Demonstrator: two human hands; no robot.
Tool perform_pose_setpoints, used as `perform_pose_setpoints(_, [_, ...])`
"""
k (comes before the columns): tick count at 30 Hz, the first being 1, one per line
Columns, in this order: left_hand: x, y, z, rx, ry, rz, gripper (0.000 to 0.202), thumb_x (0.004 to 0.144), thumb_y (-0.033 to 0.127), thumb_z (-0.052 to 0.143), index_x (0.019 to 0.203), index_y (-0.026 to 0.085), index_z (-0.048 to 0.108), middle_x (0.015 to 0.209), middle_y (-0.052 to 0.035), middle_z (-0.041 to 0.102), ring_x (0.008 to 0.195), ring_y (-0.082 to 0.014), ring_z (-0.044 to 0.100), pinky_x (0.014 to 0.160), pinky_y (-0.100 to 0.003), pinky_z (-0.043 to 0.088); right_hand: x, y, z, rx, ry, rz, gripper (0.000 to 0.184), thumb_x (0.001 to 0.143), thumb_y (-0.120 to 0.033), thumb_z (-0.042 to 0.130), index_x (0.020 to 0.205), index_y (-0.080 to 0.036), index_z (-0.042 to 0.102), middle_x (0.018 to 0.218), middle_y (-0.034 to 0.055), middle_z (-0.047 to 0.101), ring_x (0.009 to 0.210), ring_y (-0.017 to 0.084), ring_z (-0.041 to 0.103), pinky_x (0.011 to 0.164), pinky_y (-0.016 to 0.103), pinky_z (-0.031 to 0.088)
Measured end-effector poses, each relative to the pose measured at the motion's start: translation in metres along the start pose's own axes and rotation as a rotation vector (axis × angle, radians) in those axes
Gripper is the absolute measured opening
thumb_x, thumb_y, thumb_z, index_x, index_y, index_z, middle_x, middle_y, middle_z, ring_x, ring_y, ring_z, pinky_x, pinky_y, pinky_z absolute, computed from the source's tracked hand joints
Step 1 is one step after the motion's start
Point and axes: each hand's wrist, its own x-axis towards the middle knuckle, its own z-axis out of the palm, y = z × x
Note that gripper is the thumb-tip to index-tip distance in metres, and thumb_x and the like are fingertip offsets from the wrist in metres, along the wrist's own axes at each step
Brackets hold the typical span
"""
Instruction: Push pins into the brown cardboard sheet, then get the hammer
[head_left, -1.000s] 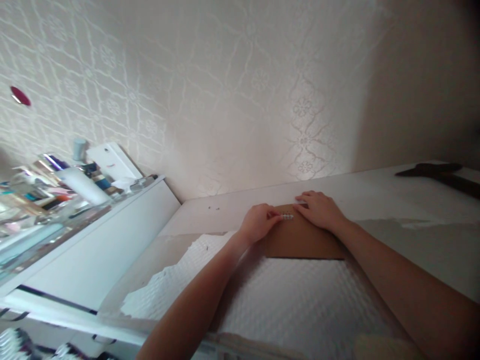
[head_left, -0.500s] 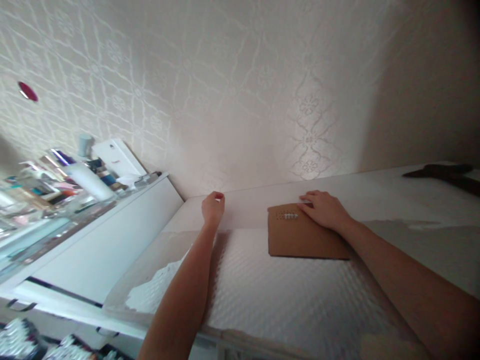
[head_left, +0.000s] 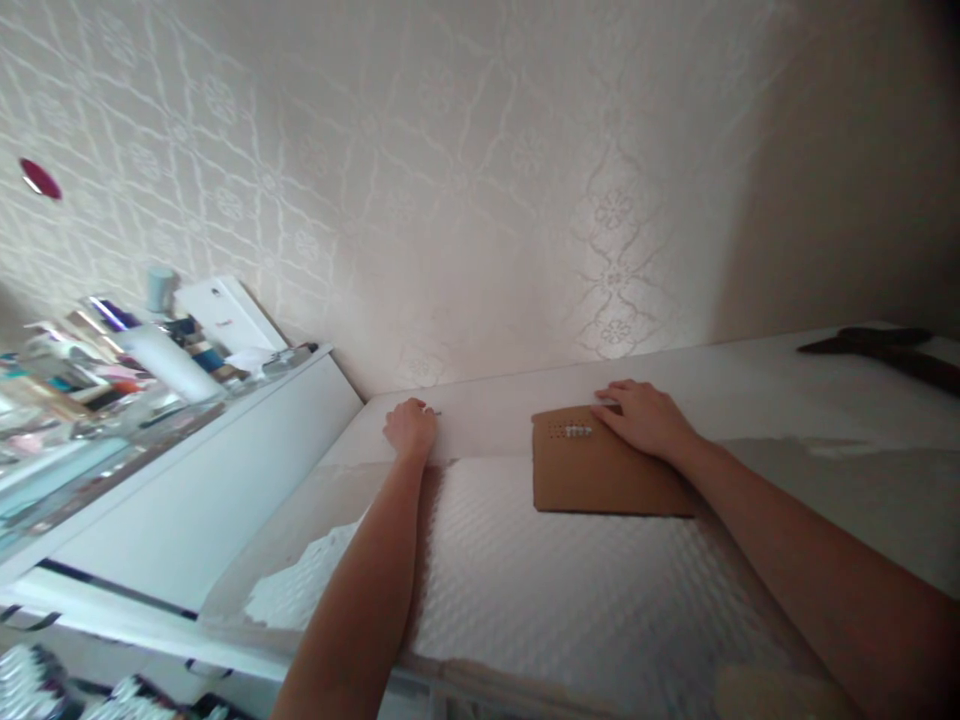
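My left hand (head_left: 411, 428) is near the back of the white surface, left of the brown cardboard piece (head_left: 607, 480). Its fingers are curled together, and a tiny thing with a dark tip pokes out to the right, too small to name. The cardboard carries rows of small holes near its top left, with several short pale bits (head_left: 577, 431) set in a line among them. My right hand (head_left: 646, 415) grips the cardboard at its upper right edge, the thumb on its face and the fingers over the far edge.
Under the cardboard spreads textured clear sheeting (head_left: 525, 570). Dark-handled scissors (head_left: 885, 345) lie at the far right against the patterned wall (head_left: 480, 200). On the left, a raised white cabinet (head_left: 217, 480) bears bottles, a white box (head_left: 229, 318) and other clutter.
My left hand has shifted slightly left and down and turned, so its back now shows. My right hand stays on the cardboard. The view has moved slightly.
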Motion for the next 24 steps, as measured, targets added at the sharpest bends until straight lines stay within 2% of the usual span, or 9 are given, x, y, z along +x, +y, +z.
perform_pose_setpoints(3, [-0.005, 0.016, -0.006, -0.02, 0.076, 0.112, 0.024, 0.08, 0.025, 0.046, 0.098, 0.02, 0.061, 0.101, -0.0087, 0.061, 0.098, -0.0251, 0.053, 0.08, -0.037, 0.041, 0.0, 0.0, 0.0, -0.008, -0.007, 0.005, 0.044, 0.084, -0.042, 0.035, 0.11, -0.017, 0.059, 0.118, 0.0101, 0.053, 0.104, 0.026, 0.048, 0.088, 0.038, 0.037])
perform_pose_setpoints(5, [-0.015, 0.034, -0.009, -0.104, 0.084, 0.287, 0.023, 0.082, 0.024, 0.044, 0.098, 0.021, 0.06, 0.098, -0.0062, 0.061, 0.094, -0.0202, 0.054, 0.082, -0.032, 0.04, 0.0, -0.001, -0.001, -0.011, -0.008, 0.006, 0.044, 0.084, -0.042, 0.035, 0.111, -0.017, 0.059, 0.118, 0.0099, 0.052, 0.105, 0.025, 0.048, 0.088, 0.037, 0.037])
perform_pose_setpoints(7, [-0.032, 0.055, -0.012, -0.241, 0.026, 0.515, 0.023, 0.082, 0.022, 0.044, 0.1, 0.02, 0.06, 0.095, -0.0041, 0.061, 0.086, -0.0154, 0.056, 0.082, -0.027, 0.04, 0.0, -0.001, -0.001, -0.008, -0.009, 0.004, 0.043, 0.084, -0.042, 0.035, 0.11, -0.017, 0.059, 0.118, 0.01, 0.052, 0.106, 0.025, 0.047, 0.089, 0.037, 0.036])
perform_pose_setpoints(9, [-0.054, 0.075, -0.015, -0.369, -0.09, 0.781, 0.025, 0.083, 0.023, 0.045, 0.104, 0.02, 0.058, 0.097, -0.003, 0.061, 0.08, -0.0125, 0.056, 0.08, -0.023, 0.041, 0.0, -0.001, -0.001, -0.005, -0.008, 0.002, 0.042, 0.084, -0.041, 0.036, 0.11, -0.017, 0.059, 0.118, 0.0102, 0.053, 0.106, 0.025, 0.047, 0.089, 0.037, 0.036])
perform_pose_setpoints(11, [-0.078, 0.091, -0.018, -0.419, -0.198, 1.002, 0.027, 0.083, 0.023, 0.044, 0.107, 0.02, 0.057, 0.1, -0.003, 0.06, 0.086, -0.0131, 0.055, 0.083, -0.024, 0.04, 0.0, -0.001, -0.001, -0.005, -0.008, -0.002, 0.042, 0.084, -0.041, 0.036, 0.11, -0.017, 0.059, 0.117, 0.0104, 0.053, 0.106, 0.025, 0.047, 0.089, 0.037, 0.036])
perform_pose_setpoints(12, [-0.088, 0.097, -0.019, -0.419, -0.222, 1.067, 0.028, 0.084, 0.023, 0.044, 0.107, 0.02, 0.058, 0.1, -0.0034, 0.06, 0.089, -0.0141, 0.054, 0.085, -0.025, 0.039, 0.0, -0.001, -0.001, -0.006, -0.008, -0.002, 0.042, 0.084, -0.041, 0.037, 0.11, -0.017, 0.059, 0.117, 0.0105, 0.053, 0.106, 0.025, 0.047, 0.089, 0.037, 0.036])
perform_pose_setpoints(14, [-0.103, 0.103, -0.021, -0.392, -0.26, 1.123, 0.028, 0.084, 0.022, 0.043, 0.107, 0.02, 0.058, 0.099, -0.0039, 0.059, 0.092, -0.0154, 0.053, 0.086, -0.027, 0.039, 0.0, -0.002, -0.001, -0.007, -0.009, 0.002, 0.042, 0.084, -0.04, 0.037, 0.111, -0.016, 0.058, 0.118, 0.0106, 0.052, 0.106, 0.025, 0.047, 0.089, 0.037, 0.036])
perform_pose_setpoints(16, [-0.11, 0.104, -0.021, -0.359, -0.276, 1.119, 0.027, 0.084, 0.021, 0.042, 0.105, 0.02, 0.059, 0.098, -0.0044, 0.059, 0.092, -0.016, 0.053, 0.086, -0.028, 0.039, 0.0, -0.002, -0.002, -0.009, -0.013, 0.008, 0.043, 0.083, -0.041, 0.037, 0.112, -0.017, 0.058, 0.119, 0.0104, 0.052, 0.106, 0.025, 0.047, 0.089, 0.036, 0.035])
perform_pose_setpoints(24, [-0.106, 0.102, -0.02, -0.344, -0.291, 1.037, 0.022, 0.085, 0.024, 0.044, 0.094, 0.022, 0.064, 0.088, -0.0026, 0.06, 0.084, -0.0152, 0.055, 0.08, -0.026, 0.041, -0.001, -0.004, -0.003, -0.004, -0.007, 0.014, 0.041, 0.083, -0.04, 0.038, 0.111, -0.017, 0.058, 0.118, 0.0109, 0.052, 0.105, 0.025, 0.047, 0.088, 0.038, 0.036])
